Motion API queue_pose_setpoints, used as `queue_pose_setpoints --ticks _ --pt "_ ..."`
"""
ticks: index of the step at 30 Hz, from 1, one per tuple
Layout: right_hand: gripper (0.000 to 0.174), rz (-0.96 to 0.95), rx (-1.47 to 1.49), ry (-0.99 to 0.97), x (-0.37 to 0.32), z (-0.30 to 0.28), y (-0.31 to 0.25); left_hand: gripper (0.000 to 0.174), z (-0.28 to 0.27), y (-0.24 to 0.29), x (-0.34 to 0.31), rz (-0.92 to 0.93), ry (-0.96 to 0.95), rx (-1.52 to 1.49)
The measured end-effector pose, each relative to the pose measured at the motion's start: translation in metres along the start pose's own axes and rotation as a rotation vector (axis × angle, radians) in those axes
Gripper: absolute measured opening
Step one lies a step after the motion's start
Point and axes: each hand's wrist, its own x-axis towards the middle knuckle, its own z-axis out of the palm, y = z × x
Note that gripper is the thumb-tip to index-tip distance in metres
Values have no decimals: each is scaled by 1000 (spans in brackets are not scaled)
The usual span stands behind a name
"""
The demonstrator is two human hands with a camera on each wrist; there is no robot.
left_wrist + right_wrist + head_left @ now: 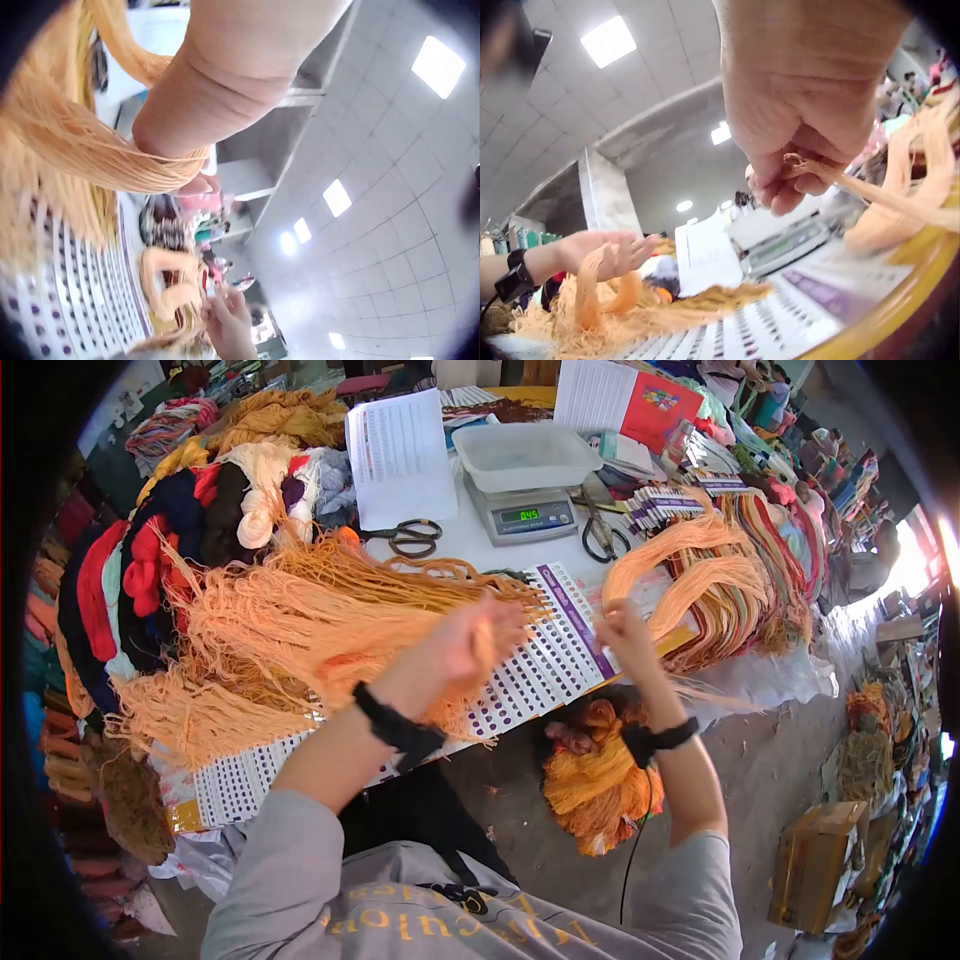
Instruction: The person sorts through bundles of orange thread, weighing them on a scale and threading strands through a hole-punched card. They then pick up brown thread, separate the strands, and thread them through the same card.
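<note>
My left hand (pixel 480 640) is over the left half of the table, fingers stretched out, with a loop of peach embroidery thread (pixel 112 161) hung over it by the thumb. Beneath it spreads a loose pile of peach thread (pixel 250 610) on long white cards (pixel 540 660) with rows of holes. My right hand (pixel 628 635) pinches a thin bundle of peach strands (pixel 847 180) between thumb and curled fingers. Close to it, a bent peach hank (pixel 690 550) rests on a row of multicoloured threads (pixel 770 580).
A digital scale (pixel 525 520) bearing a clear plastic tub (pixel 530 460) stands at the back, black scissors (pixel 412 538) to its left and another pair (pixel 605 538) to its right. A printed sheet (pixel 400 460) stands behind. Orange thread (pixel 595 790) hangs below the table's front edge.
</note>
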Motion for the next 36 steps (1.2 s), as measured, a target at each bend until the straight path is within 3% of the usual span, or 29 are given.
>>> queue_pose_setpoints --ticks 1,5,9,12,15,20,23,26,28,31,33,36 --pt "18 127 50 -55 5 18 -3 47 2 -14 18 -60 74 -36" --pt "16 195 109 -112 24 47 40 49 13 -38 50 -142 286 -95" --pt "15 226 2 -80 23 55 34 45 19 -39 54 -132 329 -48" --pt "20 262 -55 -48 22 54 30 40 10 -40 64 -140 193 38" --pt "20 245 -61 -24 21 55 31 32 24 -42 59 -89 296 348" --pt "17 131 -38 -82 25 54 47 21 12 -47 87 11 439 528" --pt "16 206 78 -171 31 49 46 15 17 -46 97 22 498 562" --pt "19 402 253 -240 41 46 50 8 17 -47 101 44 516 610" --pt "19 329 120 -195 35 48 38 8 20 -46 92 69 516 736" --pt "20 265 -18 -124 26 51 37 11 -2 -39 80 356 387 1198" --pt "20 235 -5 -95 23 50 32 11 -9 -36 70 360 358 1018" --pt "21 326 -36 -203 28 47 22 14 -16 -36 69 309 385 810"
